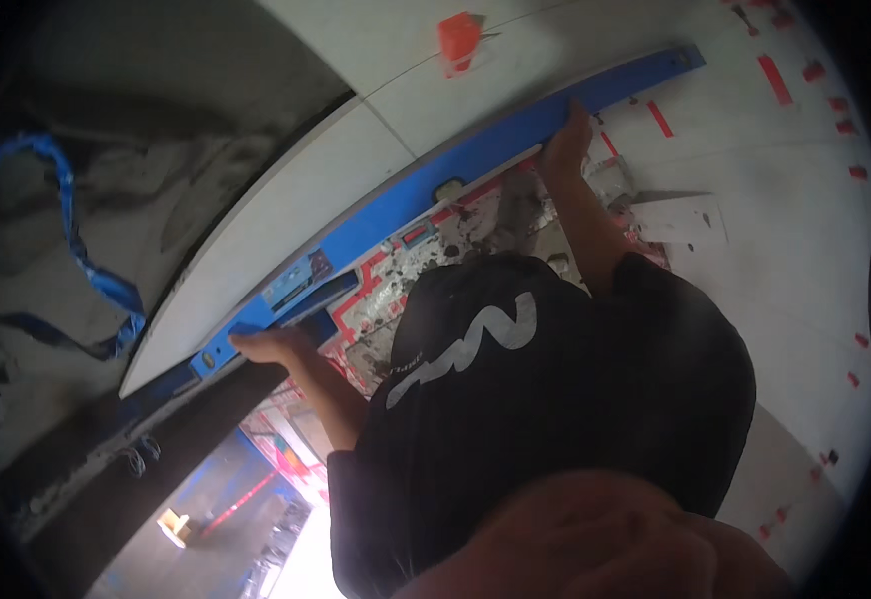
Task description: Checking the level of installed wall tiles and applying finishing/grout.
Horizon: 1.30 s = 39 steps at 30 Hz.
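A long blue spirit level [396, 213] lies slantwise along a large pale tile [296, 190], rising from lower left to upper right. My left hand [265, 345] grips it close to its lower end, beside a round vial. Higher up, my right hand [568, 138] holds its lower edge, with the thumb against the blue face. The fingers of both hands are partly hidden by the level. A clear oval vial [447, 190] sits near the level's middle.
Red tile spacers [774, 80] stand in joints between pale tiles at right. A bigger red piece [460, 42] sits on a joint above the level. Grey-spattered, red-marked sheeting [381, 299] shows beneath the level. Blue strapping [81, 240] hangs at left over dark ground.
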Motion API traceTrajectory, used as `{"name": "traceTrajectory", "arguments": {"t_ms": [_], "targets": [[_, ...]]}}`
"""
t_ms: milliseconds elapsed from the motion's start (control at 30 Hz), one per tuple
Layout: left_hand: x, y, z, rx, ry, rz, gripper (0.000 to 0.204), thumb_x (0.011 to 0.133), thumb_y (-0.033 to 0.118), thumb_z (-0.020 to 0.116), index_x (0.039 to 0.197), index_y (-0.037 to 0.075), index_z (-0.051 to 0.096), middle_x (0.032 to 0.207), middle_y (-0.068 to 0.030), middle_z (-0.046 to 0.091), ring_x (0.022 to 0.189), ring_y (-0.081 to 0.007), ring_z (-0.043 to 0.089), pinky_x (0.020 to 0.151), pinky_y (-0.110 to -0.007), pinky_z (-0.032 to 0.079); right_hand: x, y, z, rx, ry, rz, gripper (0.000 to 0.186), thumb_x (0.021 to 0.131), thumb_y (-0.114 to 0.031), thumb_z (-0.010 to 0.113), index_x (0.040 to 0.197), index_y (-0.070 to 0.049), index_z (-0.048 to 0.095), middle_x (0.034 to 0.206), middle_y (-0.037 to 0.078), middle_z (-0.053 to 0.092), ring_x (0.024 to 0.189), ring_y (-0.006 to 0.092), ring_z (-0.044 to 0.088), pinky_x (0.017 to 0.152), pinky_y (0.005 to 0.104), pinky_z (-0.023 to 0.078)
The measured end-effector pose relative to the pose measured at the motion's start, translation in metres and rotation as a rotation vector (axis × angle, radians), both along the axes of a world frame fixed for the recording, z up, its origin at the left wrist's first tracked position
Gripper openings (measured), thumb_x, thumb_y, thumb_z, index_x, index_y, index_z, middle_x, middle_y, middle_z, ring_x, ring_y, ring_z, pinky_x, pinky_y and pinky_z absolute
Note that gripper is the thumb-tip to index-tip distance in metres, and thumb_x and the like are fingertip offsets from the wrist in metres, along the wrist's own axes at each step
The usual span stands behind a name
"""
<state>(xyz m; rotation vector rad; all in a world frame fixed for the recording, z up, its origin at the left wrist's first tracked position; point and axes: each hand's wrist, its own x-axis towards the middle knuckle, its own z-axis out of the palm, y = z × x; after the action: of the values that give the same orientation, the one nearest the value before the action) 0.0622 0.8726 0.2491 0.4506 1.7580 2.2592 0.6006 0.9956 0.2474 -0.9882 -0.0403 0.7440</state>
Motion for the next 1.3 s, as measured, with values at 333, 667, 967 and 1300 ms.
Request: {"name": "traceTrajectory", "arguments": {"t_ms": [333, 667, 967, 1300], "targets": [[0.009, 0.029, 0.014, 0.120, -0.210, -0.017, 0.048, 0.104, 0.035, 0.046, 0.124, -0.007, 0.057, 0.126, -0.0129, 0.060, 0.111, -0.0254, 0.057, 0.104, -0.042, 0.045, 0.035, 0.009, -0.038, -0.212, -0.558, -0.102, 0.030, 0.096, -0.030, 0.057, 0.110, -0.004, 0.062, 0.097, 0.007, 0.062, 0.088, 0.0187, 0.060, 0.081, 0.0365, 0.050], [0.029, 0.023, 0.030, 0.079, -0.226, -0.075, 0.050, 0.109, 0.033, 0.042, 0.138, -0.007, 0.048, 0.142, -0.0150, 0.052, 0.126, -0.0245, 0.049, 0.114, -0.038, 0.035, 0.049, 0.012, -0.061, -0.285, -1.213, -0.029, 0.042, 0.099, -0.033, 0.052, 0.121, 0.001, 0.062, 0.108, 0.013, 0.064, 0.097, 0.0249, 0.061, 0.089, 0.0410, 0.051], [0.056, -0.137, -0.102, -0.367, -0.243, -0.146, 0.060, 0.105, 0.053, 0.041, 0.114, -0.002, 0.064, 0.094, -0.0072, 0.067, 0.078, -0.0151, 0.064, 0.060, -0.033, 0.050, 0.034, -0.134, 0.028, 0.222, -1.417, 0.020, 0.026, 0.085, -0.017, 0.071, 0.101, 0.002, 0.063, 0.098, 0.015, 0.071, 0.085, 0.0354, 0.071, 0.084, 0.0404, 0.058], [-0.042, -0.499, -0.309, -1.750, -0.330, -0.600, 0.072, 0.081, 0.044, 0.066, 0.135, -0.002, 0.060, 0.137, -0.0295, 0.059, 0.129, -0.0419, 0.057, 0.106, -0.046, 0.047, 0.015, -0.245, 0.031, -0.037, -0.935, 0.207, 0.032, 0.082, -0.012, 0.082, 0.106, 0.003, 0.068, 0.098, 0.014, 0.071, 0.083, 0.0265, 0.071, 0.077, 0.0388, 0.060]]}}
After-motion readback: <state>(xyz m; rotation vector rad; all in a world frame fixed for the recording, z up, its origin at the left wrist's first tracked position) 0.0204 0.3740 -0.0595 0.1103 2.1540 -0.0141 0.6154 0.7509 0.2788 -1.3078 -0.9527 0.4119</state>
